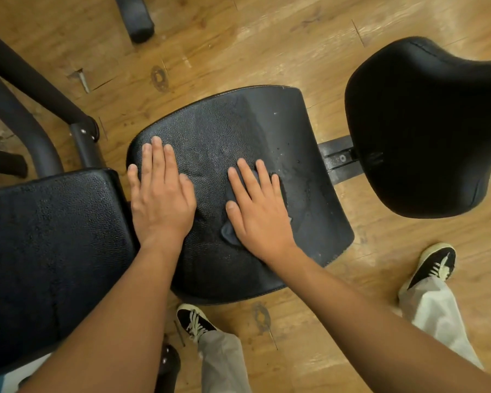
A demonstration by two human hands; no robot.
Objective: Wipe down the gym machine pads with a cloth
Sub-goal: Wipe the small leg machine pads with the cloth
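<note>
Our right hand, fingers straight, presses the dark cloth onto the middle pad. Our left hand rests flat beside it. Droplets dot the pad's right side, so we judge this pad about half wiped.

black textured seat pad, left hand flat on it, dark cloth pressed under right hand, wooden floor beneath
</note>
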